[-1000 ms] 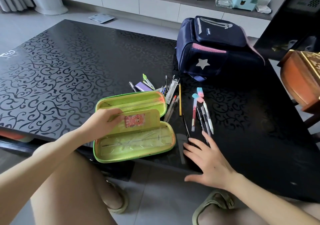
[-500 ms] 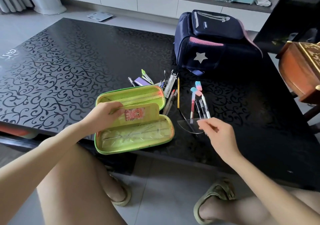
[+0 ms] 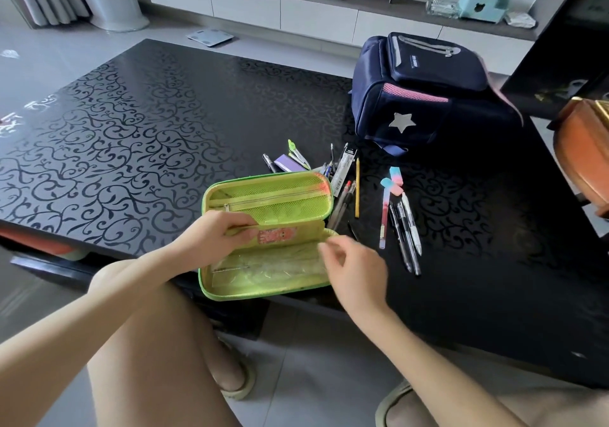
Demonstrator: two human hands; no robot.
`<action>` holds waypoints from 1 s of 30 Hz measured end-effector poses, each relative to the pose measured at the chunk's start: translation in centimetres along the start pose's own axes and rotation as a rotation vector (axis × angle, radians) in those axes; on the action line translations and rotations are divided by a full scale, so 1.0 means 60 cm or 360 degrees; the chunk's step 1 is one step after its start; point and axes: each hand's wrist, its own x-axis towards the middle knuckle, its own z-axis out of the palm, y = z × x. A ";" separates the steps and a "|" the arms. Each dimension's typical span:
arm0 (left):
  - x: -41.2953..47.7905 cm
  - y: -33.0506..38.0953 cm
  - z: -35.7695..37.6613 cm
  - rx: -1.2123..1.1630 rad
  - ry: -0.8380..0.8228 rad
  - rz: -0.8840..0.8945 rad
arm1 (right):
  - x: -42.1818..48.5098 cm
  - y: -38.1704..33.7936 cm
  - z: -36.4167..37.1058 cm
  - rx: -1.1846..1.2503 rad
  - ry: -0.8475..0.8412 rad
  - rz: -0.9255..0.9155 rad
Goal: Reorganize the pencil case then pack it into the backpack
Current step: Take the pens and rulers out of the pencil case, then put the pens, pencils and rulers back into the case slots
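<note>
The green pencil case [image 3: 205, 281] lies open at the near edge of the tabletop [image 3: 131, 130], right in front of you. It looks like a light, stiff moulded shell, so take it by the rim. Your left grip [image 3: 214, 235] pinches the soft middle flap [image 3: 296, 233] and lifts it. Your right grip [image 3: 352, 268] hovers over the lower tray with fingers curled; blur hides whether it holds anything. The loose pens [image 3: 408, 232] alongside look slick and likely to roll.

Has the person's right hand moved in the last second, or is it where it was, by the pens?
Yes. The right hand has moved left, away from the pens, and is now over the right end of the open pencil case.
</note>
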 end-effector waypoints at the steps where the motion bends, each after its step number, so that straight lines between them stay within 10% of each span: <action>1: 0.000 -0.002 0.000 -0.0008 -0.0020 -0.0001 | 0.005 0.018 -0.011 -0.0131 0.0119 -0.0018; 8: -0.022 -0.004 0.011 0.0192 -0.0547 0.0080 | 0.032 0.106 -0.037 -0.0834 -0.0383 0.0277; 16: -0.019 0.044 0.020 -0.0295 -0.0012 -0.0206 | 0.030 0.000 -0.040 0.0762 -0.0298 0.0383; 22: -0.020 0.085 0.047 -0.1364 0.0213 -0.0473 | 0.011 -0.075 0.026 0.1059 -0.0553 0.0253; 26: -0.022 0.026 0.017 -0.0262 0.0505 -0.0285 | 0.019 -0.029 0.034 0.0196 -0.0161 -0.0138; 30: -0.029 -0.018 0.004 0.0616 0.0168 0.0071 | 0.030 0.020 0.030 -0.0147 -0.0065 -0.0379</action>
